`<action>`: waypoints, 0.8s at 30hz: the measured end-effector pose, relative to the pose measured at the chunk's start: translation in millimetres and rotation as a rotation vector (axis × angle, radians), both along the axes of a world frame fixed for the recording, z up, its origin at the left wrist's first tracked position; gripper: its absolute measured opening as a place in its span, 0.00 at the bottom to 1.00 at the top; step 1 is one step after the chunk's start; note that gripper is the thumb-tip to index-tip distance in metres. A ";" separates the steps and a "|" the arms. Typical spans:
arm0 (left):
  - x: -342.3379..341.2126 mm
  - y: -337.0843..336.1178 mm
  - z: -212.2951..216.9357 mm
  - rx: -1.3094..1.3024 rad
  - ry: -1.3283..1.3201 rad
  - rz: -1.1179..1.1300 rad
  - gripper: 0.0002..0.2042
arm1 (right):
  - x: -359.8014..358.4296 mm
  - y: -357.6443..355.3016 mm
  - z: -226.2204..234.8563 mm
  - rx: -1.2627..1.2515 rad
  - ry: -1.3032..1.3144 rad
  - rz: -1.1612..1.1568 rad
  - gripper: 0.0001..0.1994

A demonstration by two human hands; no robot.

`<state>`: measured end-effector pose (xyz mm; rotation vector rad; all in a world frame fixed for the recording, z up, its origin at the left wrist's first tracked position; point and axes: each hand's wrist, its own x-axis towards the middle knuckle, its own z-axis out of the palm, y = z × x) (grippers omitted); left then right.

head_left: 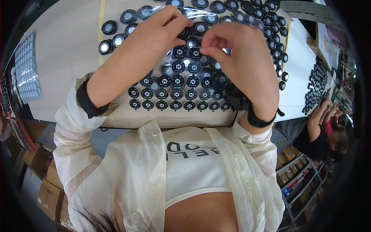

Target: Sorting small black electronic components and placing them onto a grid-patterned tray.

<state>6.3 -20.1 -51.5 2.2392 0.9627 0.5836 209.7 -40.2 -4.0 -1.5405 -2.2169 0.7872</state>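
Note:
A clear plastic film point(199, 13) with glare lies over many round black pieces point(109, 27) with pale centres. Rows of round black stickers point(177, 81) with a white mark show on the film's near part. My left hand point(166, 29) is at the film's far part, its fingers curled beside a black piece; what they grip is hidden. To its right, my right hand point(228, 42) is closed in a pinch above the sticker rows, slightly blurred. Its thumb and forefinger meet at the film near the farthest visible sticker row.
A sheet of pale round pieces point(28, 69) lies at the table's left. More black pieces point(317, 83) are on the white surface at the right, where another person's hands point(328, 110) work. Cardboard boxes point(50, 197) stand low at left, a metal shelf point(305, 185) at lower right.

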 end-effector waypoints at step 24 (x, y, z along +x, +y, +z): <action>-3.9 -16.1 32.6 -0.492 -0.690 0.184 0.21 | -16.7 -28.0 -4.0 -0.229 1.105 -0.395 0.13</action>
